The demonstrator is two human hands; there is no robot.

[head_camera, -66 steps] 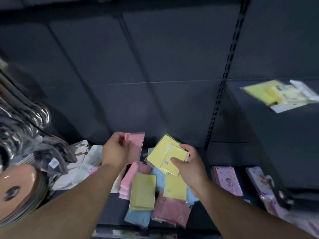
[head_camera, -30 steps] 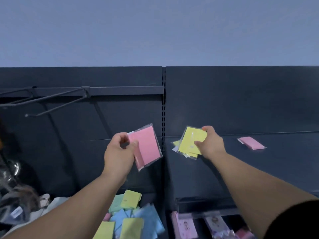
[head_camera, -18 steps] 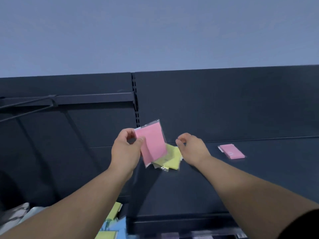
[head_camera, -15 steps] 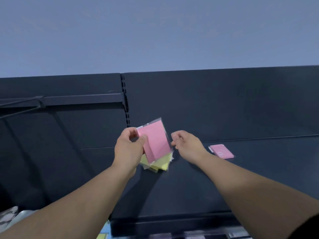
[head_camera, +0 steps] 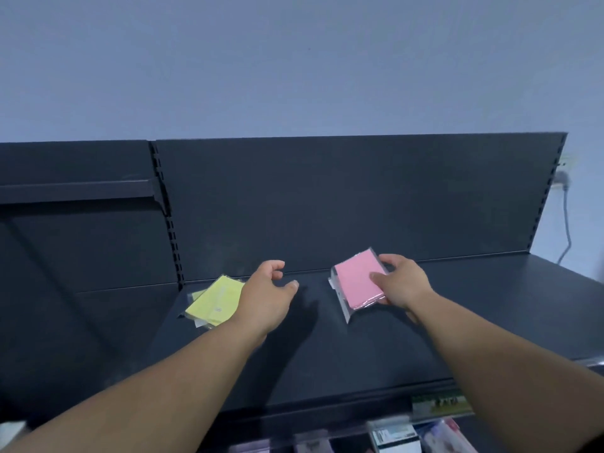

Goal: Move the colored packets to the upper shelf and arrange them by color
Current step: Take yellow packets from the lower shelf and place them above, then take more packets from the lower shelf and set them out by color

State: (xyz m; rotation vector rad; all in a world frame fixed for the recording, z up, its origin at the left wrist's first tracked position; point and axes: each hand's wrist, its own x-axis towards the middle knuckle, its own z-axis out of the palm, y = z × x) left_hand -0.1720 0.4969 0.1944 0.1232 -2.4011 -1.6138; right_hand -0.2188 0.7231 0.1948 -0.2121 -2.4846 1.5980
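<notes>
Upper shelf [head_camera: 343,361]: dark, flat, fronting a dark back panel [head_camera: 359,197] under a pale blue wall [head_camera: 294,60]. Yellow packets [head_camera: 212,302]: a small overlapping stack in clear wrap, lying flat at the shelf's left end, just beside the slotted upright [head_camera: 167,220]. Pink packets [head_camera: 358,279]: a stack in clear wrap, near the middle of the shelf towards the back panel, well apart from the yellow ones; its near corner looks to touch the shelf, though whether the whole stack rests there cannot be told. Right grip [head_camera: 400,284]: pinching the pink packets at their right side, thumb on top, fingers curled round the far edge. Left grip [head_camera: 266,297]: empty, fingers loosely curled and parted, thumb out, hovering over the shelf between the two stacks, its wrist side covering the right edge of the yellow packets. Wall socket and cable [head_camera: 564,191]: at the far right, behind the shelf unit. Lower shelf goods [head_camera: 395,441]: blurred packages at the bottom edge, contents not legible.
</notes>
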